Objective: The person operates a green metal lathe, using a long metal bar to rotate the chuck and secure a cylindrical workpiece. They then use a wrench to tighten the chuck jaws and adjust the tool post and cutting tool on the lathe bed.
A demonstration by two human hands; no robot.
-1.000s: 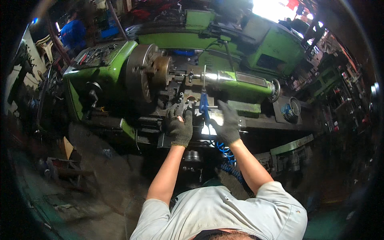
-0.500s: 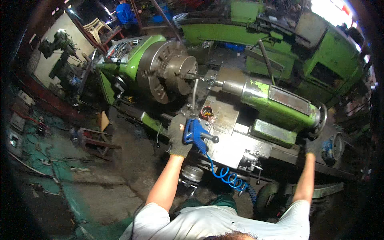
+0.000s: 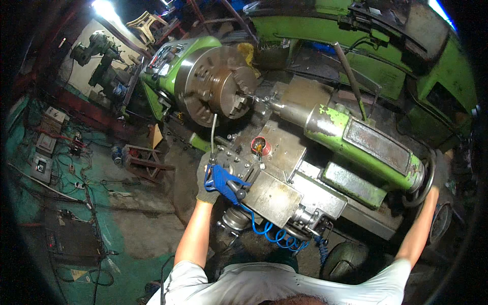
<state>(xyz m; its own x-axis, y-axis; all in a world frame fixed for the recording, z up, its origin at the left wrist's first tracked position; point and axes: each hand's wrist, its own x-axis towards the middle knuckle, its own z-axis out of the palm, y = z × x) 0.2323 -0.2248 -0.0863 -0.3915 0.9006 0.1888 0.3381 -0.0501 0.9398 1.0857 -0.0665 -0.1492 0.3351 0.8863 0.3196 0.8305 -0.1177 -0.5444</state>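
Note:
My left hand [image 3: 205,178], in a dark work glove, is closed around a blue air blow gun [image 3: 223,184]. The gun's long thin metal nozzle [image 3: 213,129] points up toward the lathe chuck [image 3: 203,84], and a coiled blue hose [image 3: 274,235] hangs from its handle. A round metal workpiece [image 3: 226,94] sits in the chuck, facing the tailstock [image 3: 366,147]. A slim tool between them reaches toward the workpiece; its tip is hard to make out. At far right, my gloved right hand [image 3: 443,165] is at the rim of the tailstock handwheel [image 3: 421,180], its fingers mostly in shadow.
A red-rimmed cup [image 3: 260,146] with small things in it stands on the carriage. Small tools lie on the green headstock [image 3: 168,61]. Cables and boxes [image 3: 51,132] lie on the floor at left. A second green machine [image 3: 315,38] stands behind.
The view has shifted. My left hand has moved left with the blow gun, its nozzle now nearer the chuck. My right hand has gone from below the handwheel to its right side.

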